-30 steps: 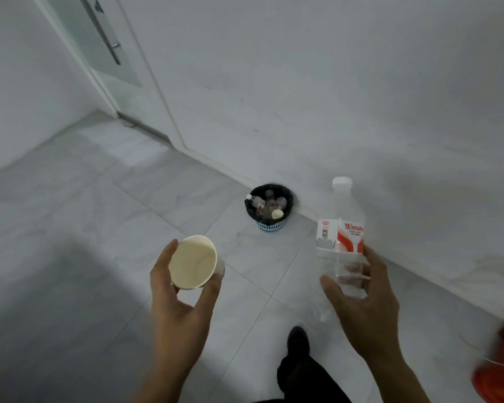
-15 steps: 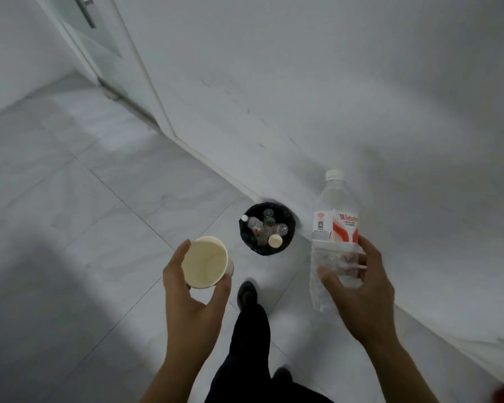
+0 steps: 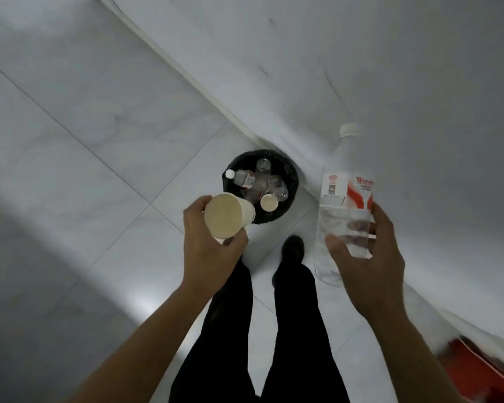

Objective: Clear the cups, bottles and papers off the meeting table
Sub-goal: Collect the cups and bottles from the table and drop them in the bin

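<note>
Pale marble-look floor tiles [image 3: 99,141] below me, and a small round bin lined with a black bag [image 3: 294,175] right at my feet, with bottles and one cup lying in it. My left hand [image 3: 210,248] is wrapped round a cream paper cup [image 3: 227,215], tipped sideways just over the bin's near edge. It's light and crushable, so I'd squeeze its wall gently. My right hand [image 3: 367,266] is clamped on the lower body of a clear plastic water bottle with a red-and-white label [image 3: 346,193], upright beside the bin. It looks thin-walled and probably slick, so below the label seems the firmest hold. I can't tell how full it is.
</note>
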